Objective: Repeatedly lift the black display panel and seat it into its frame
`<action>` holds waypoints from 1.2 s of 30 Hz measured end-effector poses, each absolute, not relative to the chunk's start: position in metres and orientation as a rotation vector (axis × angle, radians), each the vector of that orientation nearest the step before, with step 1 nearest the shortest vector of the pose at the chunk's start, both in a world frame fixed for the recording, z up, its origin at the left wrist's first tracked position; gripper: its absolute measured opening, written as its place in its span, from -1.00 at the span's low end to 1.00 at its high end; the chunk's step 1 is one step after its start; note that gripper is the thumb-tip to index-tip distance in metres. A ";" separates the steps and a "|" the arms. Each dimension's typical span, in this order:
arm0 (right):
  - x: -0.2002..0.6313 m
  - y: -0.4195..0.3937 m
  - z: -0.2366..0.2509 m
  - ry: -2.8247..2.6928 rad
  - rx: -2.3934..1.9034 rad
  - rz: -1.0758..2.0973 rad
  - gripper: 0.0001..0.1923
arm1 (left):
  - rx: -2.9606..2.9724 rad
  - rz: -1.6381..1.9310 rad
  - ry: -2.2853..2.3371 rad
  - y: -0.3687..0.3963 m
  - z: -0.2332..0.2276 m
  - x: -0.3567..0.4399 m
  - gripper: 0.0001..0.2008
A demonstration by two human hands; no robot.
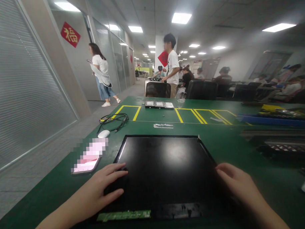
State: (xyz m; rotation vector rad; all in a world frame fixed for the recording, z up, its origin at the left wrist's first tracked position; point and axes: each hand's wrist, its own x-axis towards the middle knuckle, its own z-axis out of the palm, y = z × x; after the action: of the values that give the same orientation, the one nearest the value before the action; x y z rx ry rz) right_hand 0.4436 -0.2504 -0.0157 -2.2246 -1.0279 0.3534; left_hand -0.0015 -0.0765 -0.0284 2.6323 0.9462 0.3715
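A black LCD screen panel [167, 177] lies face up before me, with a bright reflection on its glass. At its left edge rests my left hand [107, 183], fingers spread and reaching over the frame. My right hand [234, 178] is at the right edge, thumb and forefinger closed on the rim; its other fingers are hidden. Along the panel's near side runs a narrow green circuit board [123, 215]. To the left of the panel lies a lit phone [90, 158].
The green table [140, 130] carries a coiled black cable [114, 121], a white mouse [103, 134], hard drives [159, 104] and a clear plastic lid [181, 100]. A blue tray [275, 119] and blurred dark parts [281, 146] sit at right. Chairs and several people are beyond.
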 end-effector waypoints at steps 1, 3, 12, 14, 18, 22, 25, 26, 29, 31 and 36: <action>0.444 -0.250 -0.015 -1.027 -2.223 0.344 -0.70 | 2.642 0.415 0.996 -0.074 -0.032 -0.002 -0.58; 0.443 -0.250 -0.015 -1.032 -2.216 0.323 -0.69 | 2.670 0.485 1.082 -0.068 -0.039 -0.003 -0.59; 0.446 -0.250 -0.019 -1.051 -2.219 0.349 -0.67 | 2.738 0.497 1.177 -0.061 -0.050 -0.006 -0.56; 0.446 -0.251 -0.019 -1.062 -2.205 0.319 -0.67 | 2.708 0.494 1.174 -0.061 -0.051 -0.007 -0.54; 0.445 -0.250 -0.018 -1.073 -2.200 0.323 -0.68 | 2.684 0.506 1.172 -0.061 -0.055 -0.008 -0.46; 0.444 -0.250 -0.016 -1.050 -2.215 0.355 -0.64 | 2.642 0.551 1.143 -0.061 -0.057 -0.007 -0.44; 0.445 -0.250 -0.019 -1.060 -2.218 0.363 -0.62 | 2.571 0.554 1.136 -0.061 -0.057 -0.007 -0.45; 0.445 -0.249 -0.020 -1.068 -2.222 0.360 -0.62 | 2.549 0.548 1.130 -0.061 -0.056 -0.006 -0.46; 0.446 -0.249 -0.023 -1.085 -2.251 0.353 -0.61 | 2.503 0.555 1.111 -0.062 -0.050 -0.004 -0.47; 0.447 -0.249 -0.025 -1.085 -2.266 0.357 -0.59 | 2.485 0.581 1.101 -0.063 -0.046 -0.002 -0.49; 0.450 -0.250 -0.027 -1.105 -2.268 0.333 -0.57 | 2.441 0.622 1.088 -0.065 -0.038 0.005 -0.54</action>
State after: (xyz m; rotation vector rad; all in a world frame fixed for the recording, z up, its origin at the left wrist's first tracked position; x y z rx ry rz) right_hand 0.4504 -0.2502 -0.0268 -2.2676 -1.1051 0.3330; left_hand 0.0052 -0.0654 -0.0378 2.4408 1.0877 0.6218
